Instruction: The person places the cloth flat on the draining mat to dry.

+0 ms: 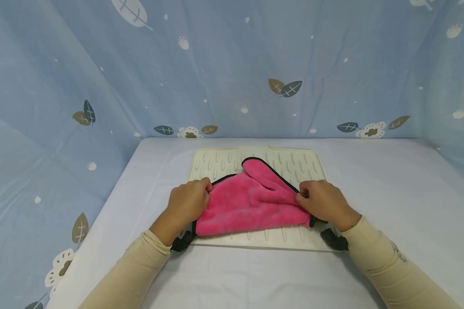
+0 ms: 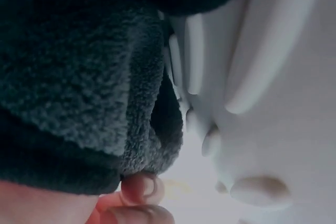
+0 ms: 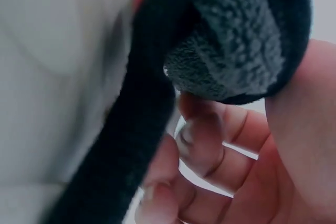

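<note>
Backdrop, head view: a blue leaf-printed curtain point(image 1: 232, 56) hangs behind and to both sides, meeting the back edge of the white sheet point(image 1: 402, 184).
Room to the sides, head view: the sheet runs past the mat both ways, with a broader stretch to my right and a narrower strip to my left before the curtain.
Mat, head view: a cream ridged mat point(image 1: 216, 162) lies in the middle, its back edge broken by a gap and its front edge nearly straight, with more sheet on my side.
Pink cloth, head view: the black-bordered pink cloth point(image 1: 247, 201) is over the mat between my hands, one folded corner pointing towards the mat's back edge; ridges show behind it and along its front.
Left hand, head view: my left hand point(image 1: 189, 199) is curled in, pinching the cloth's left edge.
Right hand, head view: my right hand point(image 1: 325, 199) is curled too, gripping the right edge.
Cloth edge, left wrist view: the grey, fluffy underside and dark border hang beside the pale ridges; my fingertips press close at the border's corner.
Cloth edge, right wrist view: the border bends into a loop round grey pile, and my bent fingers sit just under it.
</note>
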Tool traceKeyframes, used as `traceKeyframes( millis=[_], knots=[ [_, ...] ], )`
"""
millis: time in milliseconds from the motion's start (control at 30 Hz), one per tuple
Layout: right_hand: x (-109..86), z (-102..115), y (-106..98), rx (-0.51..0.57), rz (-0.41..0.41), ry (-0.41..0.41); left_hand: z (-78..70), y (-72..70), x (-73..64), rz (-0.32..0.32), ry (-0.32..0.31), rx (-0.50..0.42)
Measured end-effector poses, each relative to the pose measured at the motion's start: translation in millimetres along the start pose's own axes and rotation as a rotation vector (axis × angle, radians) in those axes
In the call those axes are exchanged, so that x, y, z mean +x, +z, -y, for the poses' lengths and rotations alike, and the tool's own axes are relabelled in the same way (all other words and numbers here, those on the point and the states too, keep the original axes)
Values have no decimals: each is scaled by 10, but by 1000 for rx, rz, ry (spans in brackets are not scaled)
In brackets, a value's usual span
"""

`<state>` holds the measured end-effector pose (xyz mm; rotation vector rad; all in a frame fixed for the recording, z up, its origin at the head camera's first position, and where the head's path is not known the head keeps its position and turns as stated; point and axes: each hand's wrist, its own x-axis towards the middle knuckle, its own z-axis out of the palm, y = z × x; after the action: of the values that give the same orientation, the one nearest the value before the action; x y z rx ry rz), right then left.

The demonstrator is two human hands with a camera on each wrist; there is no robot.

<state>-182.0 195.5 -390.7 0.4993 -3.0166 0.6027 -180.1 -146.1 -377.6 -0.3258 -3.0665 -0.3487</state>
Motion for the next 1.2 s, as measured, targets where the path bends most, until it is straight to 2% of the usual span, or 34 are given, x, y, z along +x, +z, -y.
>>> traceKeyframes(
  millis=[267,400,500,567,733,833,933,1200],
  knots=[
    [-22,2,-51,-35,-3,47,45,-69,8,-38,-55,3],
    [-32,-1,-68,-51,28,56,77,-79,4,-23,-67,-1],
    [-50,3,-88,-46,80,57,95,-49,-10,7,-43,1],
    [-57,9,-110,-41,101,61,97,-23,-13,6,-14,2],
    [-38,67,-190,-9,59,47,85,0,-3,-14,14,-4],
    [21,134,-225,1,33,16,88,5,2,2,8,-7],
    [128,215,-249,-10,39,-24,94,19,8,14,12,-2],
    [525,405,-262,-50,62,-112,114,31,-10,41,11,8]
  ],
)
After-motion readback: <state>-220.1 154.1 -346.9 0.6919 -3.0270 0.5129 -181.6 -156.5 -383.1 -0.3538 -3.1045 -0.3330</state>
